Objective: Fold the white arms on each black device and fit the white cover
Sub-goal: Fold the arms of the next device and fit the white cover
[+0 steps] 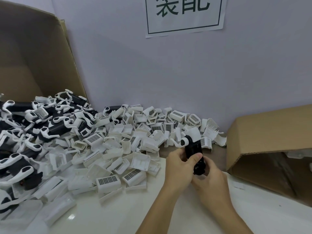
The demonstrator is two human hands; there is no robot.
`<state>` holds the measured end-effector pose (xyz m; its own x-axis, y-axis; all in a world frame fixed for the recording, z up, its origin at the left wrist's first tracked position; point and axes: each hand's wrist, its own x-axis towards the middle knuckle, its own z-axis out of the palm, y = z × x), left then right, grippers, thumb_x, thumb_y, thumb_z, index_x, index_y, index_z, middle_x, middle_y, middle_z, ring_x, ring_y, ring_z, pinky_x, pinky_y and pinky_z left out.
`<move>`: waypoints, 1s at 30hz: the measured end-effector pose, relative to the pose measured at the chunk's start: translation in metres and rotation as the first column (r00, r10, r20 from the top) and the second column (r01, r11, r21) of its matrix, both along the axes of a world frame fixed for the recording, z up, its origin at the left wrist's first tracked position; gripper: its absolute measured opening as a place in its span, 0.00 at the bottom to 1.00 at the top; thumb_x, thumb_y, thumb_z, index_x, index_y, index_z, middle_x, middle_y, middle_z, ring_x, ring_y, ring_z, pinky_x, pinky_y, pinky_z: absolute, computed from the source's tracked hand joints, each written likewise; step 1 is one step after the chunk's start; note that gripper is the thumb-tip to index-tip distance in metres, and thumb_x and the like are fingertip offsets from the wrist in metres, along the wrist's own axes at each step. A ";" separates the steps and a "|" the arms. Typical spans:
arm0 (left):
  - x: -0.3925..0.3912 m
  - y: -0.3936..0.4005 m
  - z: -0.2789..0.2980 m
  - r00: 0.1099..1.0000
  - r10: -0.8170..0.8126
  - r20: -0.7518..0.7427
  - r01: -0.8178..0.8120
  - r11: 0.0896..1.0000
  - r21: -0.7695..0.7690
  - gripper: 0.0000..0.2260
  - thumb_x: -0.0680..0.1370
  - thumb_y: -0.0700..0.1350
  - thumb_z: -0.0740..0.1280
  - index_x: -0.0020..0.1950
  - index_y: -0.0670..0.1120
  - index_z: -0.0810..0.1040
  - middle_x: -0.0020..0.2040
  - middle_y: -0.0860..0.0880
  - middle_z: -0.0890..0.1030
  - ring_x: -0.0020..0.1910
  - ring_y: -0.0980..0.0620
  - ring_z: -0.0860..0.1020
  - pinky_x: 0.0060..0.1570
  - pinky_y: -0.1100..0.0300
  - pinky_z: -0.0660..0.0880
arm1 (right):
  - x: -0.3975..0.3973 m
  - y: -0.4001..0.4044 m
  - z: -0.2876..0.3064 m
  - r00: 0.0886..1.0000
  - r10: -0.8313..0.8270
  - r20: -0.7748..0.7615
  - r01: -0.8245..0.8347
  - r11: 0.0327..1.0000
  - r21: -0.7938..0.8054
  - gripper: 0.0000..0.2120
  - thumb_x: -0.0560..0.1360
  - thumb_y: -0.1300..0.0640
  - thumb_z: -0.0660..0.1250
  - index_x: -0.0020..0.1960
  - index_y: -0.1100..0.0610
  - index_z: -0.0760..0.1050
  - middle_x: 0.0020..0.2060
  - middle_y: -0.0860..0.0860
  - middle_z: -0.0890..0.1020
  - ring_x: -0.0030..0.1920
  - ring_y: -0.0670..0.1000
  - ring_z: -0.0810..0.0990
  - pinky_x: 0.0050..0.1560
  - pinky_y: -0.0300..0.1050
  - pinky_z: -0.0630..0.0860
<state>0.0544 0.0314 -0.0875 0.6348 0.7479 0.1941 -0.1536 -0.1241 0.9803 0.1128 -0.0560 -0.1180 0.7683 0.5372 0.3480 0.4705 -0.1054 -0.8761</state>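
I hold one black device (194, 149) upright above the white table, right of centre. My left hand (179, 168) grips its body, thumb across the front. My right hand (211, 179) grips its lower end from the right and below. A white arm (183, 142) sits at the device's top left, and a white cover (193, 133) stands at its top end; whether it is seated I cannot tell. Loose white covers (128, 146) lie heaped across the table's middle. More black devices with white arms (42, 125) pile up at the left.
An open cardboard box (270, 142) lies on its side at the right, its opening facing me. A tall cardboard flap (33, 61) stands behind the left pile. The wall carries a paper sign (184, 14). Bare white table (118, 213) lies in front of the hands.
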 end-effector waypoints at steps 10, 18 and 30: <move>-0.007 0.014 -0.012 0.995 0.015 -0.098 0.038 0.852 0.522 0.13 0.74 0.32 0.68 0.49 0.50 0.82 0.43 0.54 0.83 0.43 0.56 0.79 0.42 0.63 0.75 | 0.011 -0.002 -0.006 0.986 0.113 -0.123 -0.075 0.959 0.275 0.27 0.74 0.56 0.75 0.71 0.51 0.71 0.61 0.44 0.81 0.61 0.45 0.79 0.62 0.49 0.77; -0.006 0.008 -0.022 0.996 0.060 -0.063 0.012 0.618 0.786 0.12 0.69 0.33 0.64 0.49 0.42 0.81 0.42 0.49 0.82 0.41 0.53 0.75 0.41 0.61 0.71 | 0.017 0.001 -0.006 0.975 -0.016 -0.220 0.089 0.941 0.327 0.19 0.67 0.51 0.79 0.55 0.46 0.79 0.44 0.39 0.85 0.47 0.37 0.83 0.42 0.30 0.78; -0.006 0.008 -0.021 0.995 0.049 -0.082 0.039 0.582 0.812 0.10 0.68 0.31 0.63 0.45 0.41 0.78 0.38 0.49 0.80 0.38 0.50 0.74 0.38 0.59 0.67 | 0.020 -0.002 -0.003 0.982 -0.083 -0.168 0.133 0.941 0.313 0.12 0.65 0.47 0.79 0.45 0.42 0.79 0.37 0.36 0.84 0.39 0.38 0.83 0.36 0.30 0.76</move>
